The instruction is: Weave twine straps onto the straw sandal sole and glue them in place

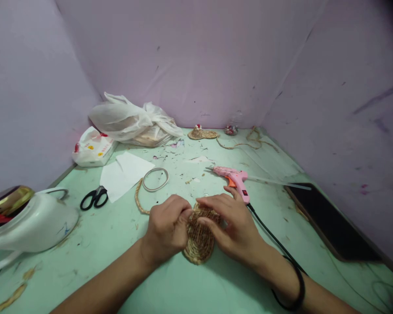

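Note:
A small woven straw slipper [199,244] with an oval, coiled sole lies on the table between my hands. My left hand [170,224] is closed at its left edge, pinching a braided straw cord [138,198] whose free length curves out to the left. Over the slipper's upper part, my right hand [227,218] grips it with the thumb on top and the fingers curved across the far side. The fingers partly hide the band there. Just beyond my right hand lies a pink glue gun [232,175] with a clear glue stick in its back.
Black scissors [94,198], white paper [126,172] and a ring [155,179] lie left. A white container [42,222] stands near left. Behind are a tissue pack [94,148], a plastic bag [134,120], another straw slipper [203,134] and a bead jar [231,129]. A dark tablet [330,222] lies right.

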A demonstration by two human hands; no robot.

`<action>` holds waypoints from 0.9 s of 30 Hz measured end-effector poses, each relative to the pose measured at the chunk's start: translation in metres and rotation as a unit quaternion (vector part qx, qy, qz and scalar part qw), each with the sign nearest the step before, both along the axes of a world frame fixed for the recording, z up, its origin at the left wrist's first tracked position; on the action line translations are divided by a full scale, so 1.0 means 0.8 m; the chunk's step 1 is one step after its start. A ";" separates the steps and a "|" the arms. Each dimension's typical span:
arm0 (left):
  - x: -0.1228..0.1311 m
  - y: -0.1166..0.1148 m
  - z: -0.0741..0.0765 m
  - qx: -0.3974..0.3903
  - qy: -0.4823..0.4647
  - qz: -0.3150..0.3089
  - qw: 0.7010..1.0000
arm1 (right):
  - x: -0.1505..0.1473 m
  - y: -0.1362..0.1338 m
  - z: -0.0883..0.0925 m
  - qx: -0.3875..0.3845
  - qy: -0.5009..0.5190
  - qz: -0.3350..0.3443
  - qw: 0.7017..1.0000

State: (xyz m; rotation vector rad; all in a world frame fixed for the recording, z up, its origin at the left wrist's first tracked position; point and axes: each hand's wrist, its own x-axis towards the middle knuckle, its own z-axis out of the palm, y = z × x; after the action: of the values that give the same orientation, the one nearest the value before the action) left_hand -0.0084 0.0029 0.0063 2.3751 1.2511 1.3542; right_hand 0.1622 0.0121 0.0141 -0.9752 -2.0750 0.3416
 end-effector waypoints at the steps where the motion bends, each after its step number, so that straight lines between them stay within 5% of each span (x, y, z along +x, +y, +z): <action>1: 0.001 0.000 0.000 -0.014 0.007 0.005 1.000 | -0.001 0.001 -0.001 0.007 -0.004 0.000 1.000; 11: 0.002 0.001 -0.007 0.006 0.079 0.023 0.997 | -0.005 0.004 -0.008 0.010 0.001 0.001 1.000; 18: -0.003 0.002 0.006 -0.231 -0.072 0.013 0.970 | -0.001 0.005 -0.014 -0.009 0.004 -0.023 1.000; 22: -0.002 -0.002 0.010 -0.277 -0.133 0.087 0.948 | -0.002 0.005 -0.015 0.011 0.011 -0.045 0.999; 27: 0.005 -0.004 0.015 -0.324 -0.135 0.050 0.935 | -0.004 0.002 -0.013 0.052 0.003 -0.047 0.998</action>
State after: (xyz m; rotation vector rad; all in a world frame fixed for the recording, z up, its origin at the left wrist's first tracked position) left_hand -0.0046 -0.0007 0.0184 1.6387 1.4604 1.0241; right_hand 0.1587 0.0139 0.0040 -1.0030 -2.0121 0.1854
